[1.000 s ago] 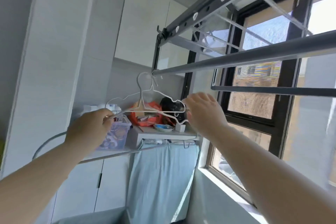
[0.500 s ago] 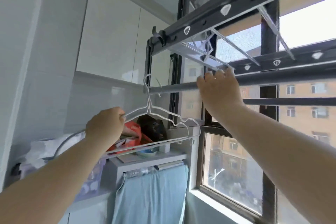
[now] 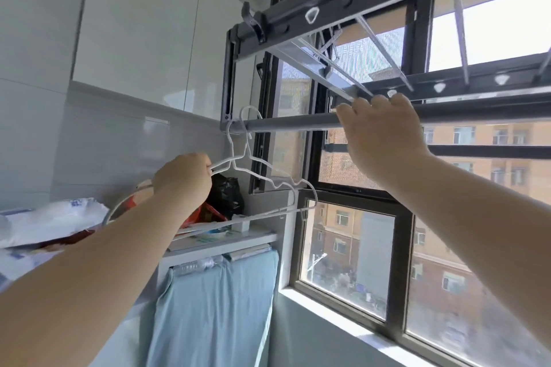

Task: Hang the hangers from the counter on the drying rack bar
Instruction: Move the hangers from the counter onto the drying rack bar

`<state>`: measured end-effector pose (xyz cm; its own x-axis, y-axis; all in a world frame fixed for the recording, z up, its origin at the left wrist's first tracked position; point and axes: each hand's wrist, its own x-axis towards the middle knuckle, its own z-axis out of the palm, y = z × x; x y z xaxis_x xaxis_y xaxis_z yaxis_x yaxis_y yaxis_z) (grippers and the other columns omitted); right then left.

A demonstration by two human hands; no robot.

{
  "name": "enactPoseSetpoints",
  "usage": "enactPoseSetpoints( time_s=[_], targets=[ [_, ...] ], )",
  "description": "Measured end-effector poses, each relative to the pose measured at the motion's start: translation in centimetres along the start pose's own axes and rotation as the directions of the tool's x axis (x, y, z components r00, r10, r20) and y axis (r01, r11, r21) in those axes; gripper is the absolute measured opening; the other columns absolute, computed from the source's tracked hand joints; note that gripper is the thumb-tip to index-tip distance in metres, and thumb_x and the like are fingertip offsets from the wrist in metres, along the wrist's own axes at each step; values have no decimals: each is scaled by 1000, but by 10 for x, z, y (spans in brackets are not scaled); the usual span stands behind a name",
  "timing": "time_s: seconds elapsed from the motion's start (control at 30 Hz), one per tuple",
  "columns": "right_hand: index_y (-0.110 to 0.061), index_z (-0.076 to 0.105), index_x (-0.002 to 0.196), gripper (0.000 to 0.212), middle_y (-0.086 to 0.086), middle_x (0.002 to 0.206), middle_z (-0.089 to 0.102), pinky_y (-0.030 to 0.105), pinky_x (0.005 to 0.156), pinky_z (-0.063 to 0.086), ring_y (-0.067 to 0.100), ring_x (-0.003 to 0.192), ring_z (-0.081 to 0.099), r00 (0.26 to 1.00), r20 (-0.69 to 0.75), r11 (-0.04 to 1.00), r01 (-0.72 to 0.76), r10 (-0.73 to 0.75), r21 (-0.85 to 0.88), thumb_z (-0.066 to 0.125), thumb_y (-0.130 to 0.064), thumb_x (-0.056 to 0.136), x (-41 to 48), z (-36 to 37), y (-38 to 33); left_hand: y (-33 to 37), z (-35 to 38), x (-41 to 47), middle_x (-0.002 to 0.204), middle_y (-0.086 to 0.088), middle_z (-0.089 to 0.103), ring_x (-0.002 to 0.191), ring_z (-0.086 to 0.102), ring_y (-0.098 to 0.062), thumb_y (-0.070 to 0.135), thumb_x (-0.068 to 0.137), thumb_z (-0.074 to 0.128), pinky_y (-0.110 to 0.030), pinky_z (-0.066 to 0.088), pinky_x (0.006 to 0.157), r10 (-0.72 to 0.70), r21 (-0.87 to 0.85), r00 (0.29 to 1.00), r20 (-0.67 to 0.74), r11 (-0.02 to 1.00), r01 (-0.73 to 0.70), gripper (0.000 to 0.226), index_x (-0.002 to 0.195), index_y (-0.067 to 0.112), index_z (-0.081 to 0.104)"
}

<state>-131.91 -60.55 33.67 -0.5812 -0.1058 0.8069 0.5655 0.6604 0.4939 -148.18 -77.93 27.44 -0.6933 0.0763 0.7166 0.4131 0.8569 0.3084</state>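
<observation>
The hanging step looks nearly done. The left hand (image 3: 182,179), its arm stretched up from the lower left, grips the near shoulder wires of the white hangers (image 3: 235,159) with fingers curled tight together; the thumb is hidden. The hangers, seemingly two held as one, rise toward 1 o'clock from that hand, and their hooks appear to lie over the drying rack bar (image 3: 286,125) at its left end, by the dark frame (image 3: 229,83). At 3 o'clock from the hooks, the right hand (image 3: 384,131) grasps the same bar, back toward the camera, fingers curled over its top. Next, I judge, the left hand must confirm both hooks sit fully over, then release gently.
</observation>
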Motion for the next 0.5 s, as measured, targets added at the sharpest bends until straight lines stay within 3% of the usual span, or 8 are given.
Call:
enactPoseSetpoints(
  time_s=[0.2, 0.4, 0.5],
  targets=[
    [-10, 35, 128, 35, 8, 119, 53, 37, 94, 34, 28, 110, 48, 1000, 17, 1000, -16, 16, 0, 37, -13, 93, -3, -2, 0, -6, 8, -5, 80, -7, 56, 70, 50, -23, 16, 95, 38, -31, 35, 60, 14, -11, 1000, 17, 1000, -13, 23, 105, 11, 58],
    [-10, 35, 128, 35, 8, 121, 51, 37, 94, 32, 28, 112, 46, 999, 39, 999, -38, 38, 12, 35, -12, 93, -3, -3, -1, -14, 10, -9, 69, -3, 53, 67, 51, -25, 17, 93, 42, -30, 38, 61, 40, -82, 999, 30, 996, -37, 23, 104, 12, 61],
    [-10, 27, 137, 44, 9, 128, 48, 38, 99, 30, 29, 117, 43, 998, 42, 999, -37, 37, -3, 34, -15, 94, -5, -2, -3, -14, 6, -13, 74, -4, 55, 67, 50, -24, 17, 94, 42, -30, 39, 61, 58, -113, 998, 19, 992, -56, 24, 109, 13, 60]
  ],
)
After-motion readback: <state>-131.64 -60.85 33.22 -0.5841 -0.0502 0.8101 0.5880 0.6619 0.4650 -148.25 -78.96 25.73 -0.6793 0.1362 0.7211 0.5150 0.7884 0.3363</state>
